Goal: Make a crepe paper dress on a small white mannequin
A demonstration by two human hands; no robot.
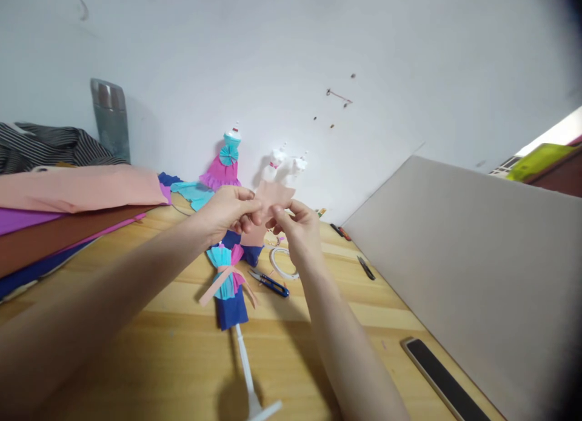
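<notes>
Peach paper piece (274, 197): held in the air above the wooden table (150, 348), in front of the white wall, between both hands.
Handling: judged very light, thin and limp; likely to crease or tear under a pull; best taken at the edges with fingertips only.
Left hand (227, 212): thumb and fingers pinched together on the piece's left edge.
Right hand (297, 230): thumb and forefinger closed on its lower right edge.
Below the hands: small dress form (227, 281) clad in blue, teal and pink paper on a white stand; blue-handled snips (270, 283) and tape roll (282, 265) just beside it.
Far edge: second dressed form (226, 163) and two bare white forms (286, 162) against the wall.
Left side: stacked coloured sheets (68, 209).
Right side: leaning grey board (477, 257).
</notes>
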